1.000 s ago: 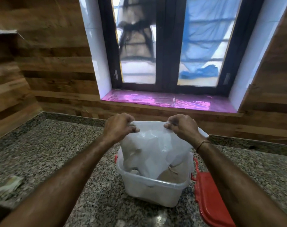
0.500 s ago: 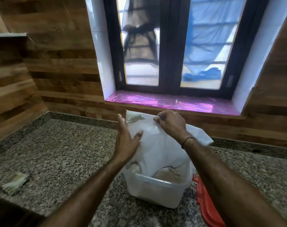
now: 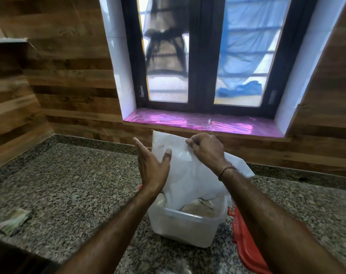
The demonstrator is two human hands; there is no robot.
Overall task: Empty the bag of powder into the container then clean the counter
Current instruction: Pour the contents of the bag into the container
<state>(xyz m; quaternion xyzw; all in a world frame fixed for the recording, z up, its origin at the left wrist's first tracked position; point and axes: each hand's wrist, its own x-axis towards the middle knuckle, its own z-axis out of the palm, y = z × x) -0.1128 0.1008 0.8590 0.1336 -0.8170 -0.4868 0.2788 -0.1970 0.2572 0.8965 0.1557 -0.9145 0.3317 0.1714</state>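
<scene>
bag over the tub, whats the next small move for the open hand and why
Probably pat the bag with the open left hand to knock powder down: the right hand pinches its upturned end, its mouth hangs inside the container, and it looks nearly slack.

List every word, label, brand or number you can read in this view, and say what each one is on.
None can be read.
Bag: plain white, no print shows.
Container: no label shows.
Red lid: no marking shows.
Crumpled packet at the left of the counter: some pale green print, too blurred to read.
Small plates on the window frame: too small to read.
</scene>
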